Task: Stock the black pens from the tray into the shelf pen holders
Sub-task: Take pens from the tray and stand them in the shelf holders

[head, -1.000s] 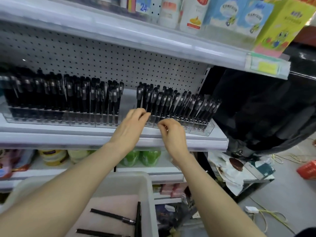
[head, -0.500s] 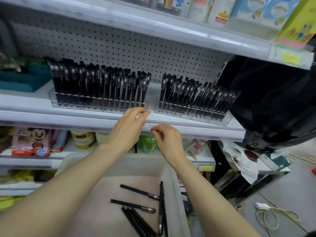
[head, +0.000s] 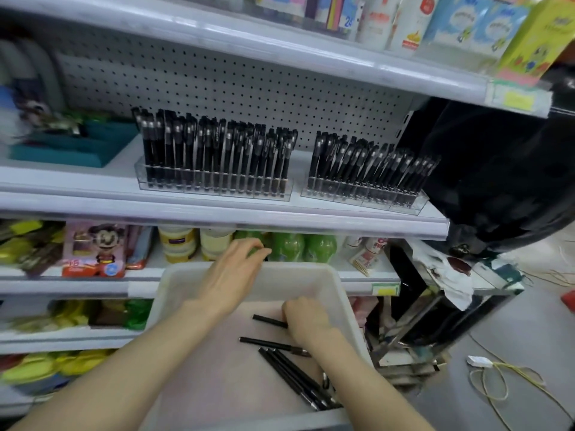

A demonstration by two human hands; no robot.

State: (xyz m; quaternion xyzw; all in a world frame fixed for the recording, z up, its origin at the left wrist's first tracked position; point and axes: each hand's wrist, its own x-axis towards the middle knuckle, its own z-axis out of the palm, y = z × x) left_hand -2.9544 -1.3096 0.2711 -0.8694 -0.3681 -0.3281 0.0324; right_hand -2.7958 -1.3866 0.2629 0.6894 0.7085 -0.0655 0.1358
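Note:
A white plastic tray sits low in front of me with several loose black pens on its bottom. My right hand is down inside the tray, fingers curled round one black pen lying near the far side. My left hand hovers over the tray's far rim with fingers relaxed, holding nothing. On the middle shelf stand two clear pen holders, the left pen holder and the right pen holder, both packed with upright black pens.
A teal box stands left of the holders. Green bottles and jars fill the shelf below, just behind the tray. A black bag hangs to the right. A cable lies on the floor.
Both hands dropped from the shelf edge toward the tray. My right hand went into the tray and closed on a pen; the view tilted down.

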